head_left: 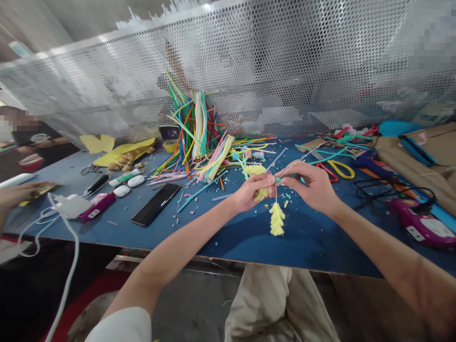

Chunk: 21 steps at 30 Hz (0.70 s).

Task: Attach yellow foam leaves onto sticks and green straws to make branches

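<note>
Near the centre of the head view, my left hand pinches a yellow fuzzy piece with bare wire at its end. My right hand has its fingers closed on thin twisted wire, close to the left fingertips. A bit of teal fuzz shows between the two hands. From the left fingertips a yellow leaf-like fuzzy piece hangs on a thin wire above the blue table. The fingers partly hide where the wires meet.
A pile of coloured pipe cleaners stands behind. A black phone lies at left, near a magenta power strip. Scissors and another magenta strip are at right. Another person's hand is at far left.
</note>
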Each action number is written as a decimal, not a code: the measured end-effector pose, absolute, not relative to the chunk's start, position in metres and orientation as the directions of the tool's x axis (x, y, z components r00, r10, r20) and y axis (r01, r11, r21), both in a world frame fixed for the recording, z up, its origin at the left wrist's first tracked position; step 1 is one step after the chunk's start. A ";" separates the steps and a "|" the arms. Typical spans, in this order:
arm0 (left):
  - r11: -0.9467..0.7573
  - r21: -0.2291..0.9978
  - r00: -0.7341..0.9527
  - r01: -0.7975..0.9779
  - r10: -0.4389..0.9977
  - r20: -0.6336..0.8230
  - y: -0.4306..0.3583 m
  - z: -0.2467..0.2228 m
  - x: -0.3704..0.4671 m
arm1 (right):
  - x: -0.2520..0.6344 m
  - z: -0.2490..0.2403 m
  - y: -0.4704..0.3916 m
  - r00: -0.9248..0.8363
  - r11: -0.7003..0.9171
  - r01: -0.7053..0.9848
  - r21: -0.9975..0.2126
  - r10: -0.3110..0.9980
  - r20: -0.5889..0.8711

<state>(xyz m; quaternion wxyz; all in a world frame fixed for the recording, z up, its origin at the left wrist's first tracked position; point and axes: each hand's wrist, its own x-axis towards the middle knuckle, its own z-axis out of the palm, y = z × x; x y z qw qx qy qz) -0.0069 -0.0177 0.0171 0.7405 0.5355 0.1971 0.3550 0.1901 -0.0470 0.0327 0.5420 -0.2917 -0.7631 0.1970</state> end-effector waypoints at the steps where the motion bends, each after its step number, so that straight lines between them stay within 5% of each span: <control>1: 0.163 0.942 0.675 -0.294 0.733 0.084 -0.018 0.017 -0.007 | 0.190 0.034 -0.048 -0.242 0.758 0.247 -0.604 0.652 0.719; 4: 0.055 0.975 0.663 -0.214 0.741 0.104 -0.020 0.020 -0.006 | 0.190 0.036 -0.050 -0.191 0.740 0.333 -0.584 0.660 0.727; 7: -0.230 0.970 0.635 -0.082 0.738 0.229 -0.022 0.023 -0.006 | 0.190 0.035 -0.050 -0.120 0.699 0.450 -0.556 0.664 0.738; 12: -0.725 0.605 0.540 0.330 0.670 0.509 -0.021 0.020 -0.007 | 0.189 0.033 -0.050 -0.067 0.672 0.528 -0.519 0.643 0.763; 15: -0.767 0.413 0.445 0.491 0.628 0.638 -0.021 0.017 -0.006 | 0.183 0.033 -0.054 -0.021 0.657 0.488 -0.574 0.666 0.746; 21: -0.774 0.288 0.349 0.565 0.539 0.766 -0.024 0.023 -0.009 | 0.176 0.034 -0.061 0.078 0.580 0.453 -0.677 0.731 0.678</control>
